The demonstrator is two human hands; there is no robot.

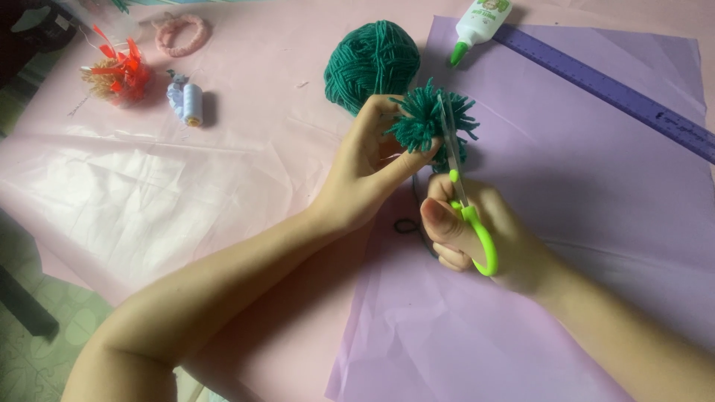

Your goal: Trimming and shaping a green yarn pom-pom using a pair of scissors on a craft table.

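Ribbon scraps [119, 74] in red and orange lie far left on the pink-covered desk [149, 179], near a pale blue thread spool [191, 103]. The left hand [366, 173] pinches a green pompom [428, 123] just before a green yarn ball [372, 63]. The right hand [477, 234] grips green-handled scissors [465, 212], blades up against the pompom. A glue bottle [480, 22] and a purple ruler [611, 89] lie on lilac paper [596, 223].

my left hand [365, 167] holds the pompom [428, 123] over the paper sheet's [596, 223] left edge | my right hand [477, 234] just right of it, scissors [462, 193] touching the pompom | yarn ball [372, 65] behind the pompom | glue bottle [480, 22] and ruler [618, 93] at the sheet's far edge | thread spool [190, 103] far left on the table [149, 179]
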